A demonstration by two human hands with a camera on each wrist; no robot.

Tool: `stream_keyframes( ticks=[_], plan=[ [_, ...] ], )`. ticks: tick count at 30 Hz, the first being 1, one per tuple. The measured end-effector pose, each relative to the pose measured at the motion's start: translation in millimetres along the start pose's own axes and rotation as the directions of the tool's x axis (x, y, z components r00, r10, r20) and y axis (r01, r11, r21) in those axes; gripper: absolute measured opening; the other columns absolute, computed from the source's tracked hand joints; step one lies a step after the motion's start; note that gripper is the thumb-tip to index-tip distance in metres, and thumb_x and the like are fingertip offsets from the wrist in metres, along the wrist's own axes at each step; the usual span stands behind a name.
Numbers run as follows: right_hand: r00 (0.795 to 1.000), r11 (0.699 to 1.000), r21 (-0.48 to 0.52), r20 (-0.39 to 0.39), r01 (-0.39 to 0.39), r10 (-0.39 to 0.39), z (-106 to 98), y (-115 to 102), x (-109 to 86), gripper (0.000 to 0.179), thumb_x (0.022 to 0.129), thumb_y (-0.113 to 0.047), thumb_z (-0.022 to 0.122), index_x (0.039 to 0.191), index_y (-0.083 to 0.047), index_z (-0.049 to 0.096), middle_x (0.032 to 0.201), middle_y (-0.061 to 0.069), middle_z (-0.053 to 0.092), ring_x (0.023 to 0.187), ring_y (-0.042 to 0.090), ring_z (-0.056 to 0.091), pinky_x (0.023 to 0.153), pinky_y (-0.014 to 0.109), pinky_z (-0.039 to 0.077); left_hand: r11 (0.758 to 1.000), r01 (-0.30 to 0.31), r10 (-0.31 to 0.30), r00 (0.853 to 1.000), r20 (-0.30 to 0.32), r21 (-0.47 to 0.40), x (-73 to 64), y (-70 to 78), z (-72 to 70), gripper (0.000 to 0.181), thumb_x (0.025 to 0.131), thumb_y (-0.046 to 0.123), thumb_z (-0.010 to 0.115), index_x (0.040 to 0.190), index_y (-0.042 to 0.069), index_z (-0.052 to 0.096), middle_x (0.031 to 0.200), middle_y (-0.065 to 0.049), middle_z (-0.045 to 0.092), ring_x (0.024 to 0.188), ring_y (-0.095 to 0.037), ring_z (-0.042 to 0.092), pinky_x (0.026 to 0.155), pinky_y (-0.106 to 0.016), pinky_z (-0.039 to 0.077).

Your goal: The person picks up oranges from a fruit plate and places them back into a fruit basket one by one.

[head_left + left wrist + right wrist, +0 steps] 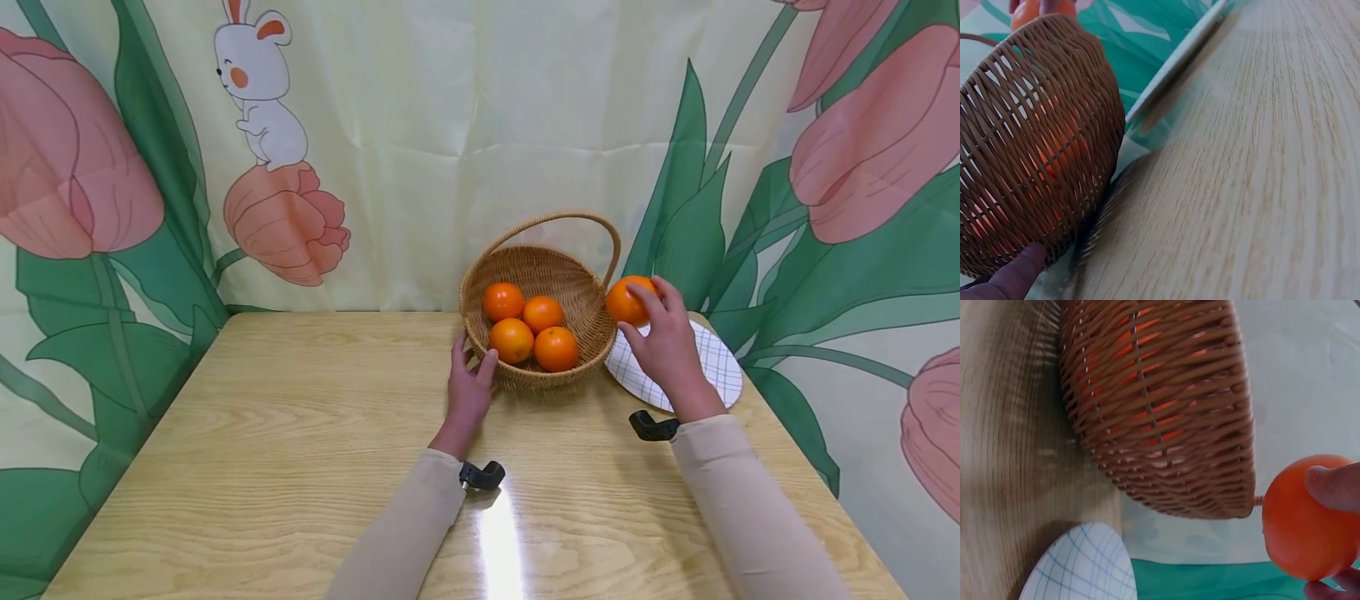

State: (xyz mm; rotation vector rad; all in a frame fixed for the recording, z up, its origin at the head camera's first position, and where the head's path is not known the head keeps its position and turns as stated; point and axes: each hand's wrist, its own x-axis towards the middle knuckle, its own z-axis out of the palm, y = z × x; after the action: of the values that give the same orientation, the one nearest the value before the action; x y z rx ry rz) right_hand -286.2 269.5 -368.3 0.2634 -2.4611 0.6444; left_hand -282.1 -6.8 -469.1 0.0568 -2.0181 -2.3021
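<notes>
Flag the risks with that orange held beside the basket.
1. The right hand holds the orange in the air by the fingertips, above the plate; a slip could send it rolling off the table, since the plate lies near the edge.
2. The left hand only touches the basket at its wall; a knock could tip it and spill the four oranges inside.

Near and left parts of the table [262,433] are bare wood, wide open for any pass. Far right is crowded: wicker basket [577,292] with its arched handle [558,221] rising over it, four oranges [532,329] filling the bowl. Checked plate [720,367] lies just right of the basket, narrow gap between. Left hand [471,385] blocks the basket's near-left rim; right hand [663,342] with an orange [628,302] hangs above the plate. Curtain [420,150] closes off far and both sides.
</notes>
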Motion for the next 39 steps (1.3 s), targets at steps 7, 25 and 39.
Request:
stream_keyframes(
  ticks=[7,25,39],
  plan=[
    [0.998,0.998,0.017,-0.022,0.066,-0.065,5,-8,1.3,0.054,0.083,-0.007,0.075,0.131,-0.011,0.053,0.147,0.025,0.033,0.123,0.050,0.044,0.096,0.064,0.045,1.000,-0.012,0.012,1.000,0.008,-0.007,-0.5,-1.0,0.1,0.072,0.093,0.045,0.061,0.152,0.035,0.021,0.151,-0.016,0.035,0.130,-0.035,0.050,0.094,-0.043,0.054],
    [0.984,0.983,0.043,-0.008,0.176,-0.176,23,-25,7.9,0.054,0.082,-0.002,0.074,0.132,-0.009,0.053,0.145,0.025,0.036,0.125,0.046,0.043,0.096,0.063,0.045,1.000,0.002,-0.002,1.000,0.006,-0.009,-1.4,1.0,-0.5,0.072,0.092,0.044,0.062,0.151,0.036,0.021,0.152,-0.016,0.034,0.129,-0.036,0.050,0.095,-0.047,0.052],
    [0.983,0.983,0.061,0.042,0.175,-0.178,35,-30,11.1,0.054,0.085,-0.006,0.072,0.135,-0.012,0.052,0.147,0.026,0.033,0.126,0.050,0.044,0.093,0.066,0.045,1.000,-0.002,0.002,1.000,0.000,0.015,-0.7,-0.3,-0.5,0.069,0.093,0.045,0.060,0.151,0.039,0.021,0.152,-0.014,0.034,0.129,-0.035,0.050,0.096,-0.043,0.052]
  ],
)
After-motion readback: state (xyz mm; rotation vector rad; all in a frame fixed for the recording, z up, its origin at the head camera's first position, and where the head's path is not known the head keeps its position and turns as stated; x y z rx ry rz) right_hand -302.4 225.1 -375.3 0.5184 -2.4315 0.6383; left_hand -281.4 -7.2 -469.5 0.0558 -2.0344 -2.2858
